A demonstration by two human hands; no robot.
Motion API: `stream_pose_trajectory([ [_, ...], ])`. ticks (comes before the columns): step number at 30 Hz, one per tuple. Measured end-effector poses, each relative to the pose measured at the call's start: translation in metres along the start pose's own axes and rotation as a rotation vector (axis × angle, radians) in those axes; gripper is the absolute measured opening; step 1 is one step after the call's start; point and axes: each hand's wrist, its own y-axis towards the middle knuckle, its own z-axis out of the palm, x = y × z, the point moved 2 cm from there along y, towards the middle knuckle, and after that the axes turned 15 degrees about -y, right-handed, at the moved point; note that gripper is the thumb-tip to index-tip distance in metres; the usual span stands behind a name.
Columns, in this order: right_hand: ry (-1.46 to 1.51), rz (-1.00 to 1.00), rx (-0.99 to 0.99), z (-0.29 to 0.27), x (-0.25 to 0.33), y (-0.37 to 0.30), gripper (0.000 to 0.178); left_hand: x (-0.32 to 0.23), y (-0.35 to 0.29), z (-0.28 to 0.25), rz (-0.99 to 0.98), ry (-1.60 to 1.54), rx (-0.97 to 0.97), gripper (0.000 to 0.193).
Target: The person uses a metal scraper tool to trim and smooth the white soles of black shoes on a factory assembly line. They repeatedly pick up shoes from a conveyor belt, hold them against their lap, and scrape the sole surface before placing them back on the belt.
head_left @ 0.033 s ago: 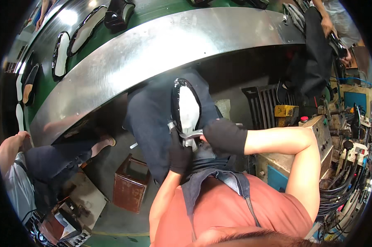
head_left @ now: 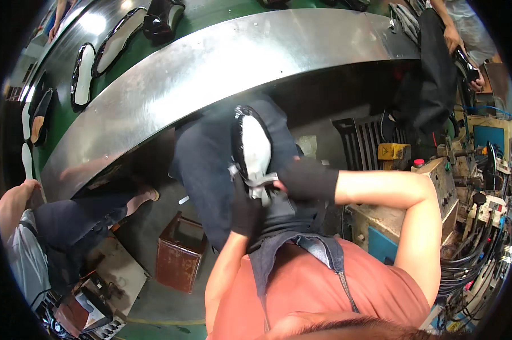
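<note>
A glossy black shoe upper with a white sole side facing up lies across my lap, its toe pointing away from me. My left hand, in a dark fingerless glove, grips its near end, with light wrapping on the thumb or fingertip. Against the same end rests the curved head of a metal hand tool, which looks like pincers. My right hand, gloved the same way and a little blurred, is closed round that tool. Its fingers are partly hidden.
A curved metal ledge edges a green conveyor carrying several black shoes. A brown stool stands left; machinery with cables stands right. Co-workers' arms show left and at the upper right.
The shoe has shifted slightly left and tilted, and the tool's head has moved a little with it. My right hand has risen slightly. The co-worker at the upper right has moved their hands slightly.
</note>
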Motion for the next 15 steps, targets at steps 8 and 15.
stream_pose_trajectory([
  [8,-0.001,-0.266,-0.219,0.018,-0.044,0.027,0.051,0.028,0.046,-0.001,-0.094,-1.225,0.087,0.08],
  [15,0.114,-0.193,0.461,-0.033,-0.044,0.02,0.038,0.046,0.065,0.007,0.509,-0.071,-0.249,0.071],
])
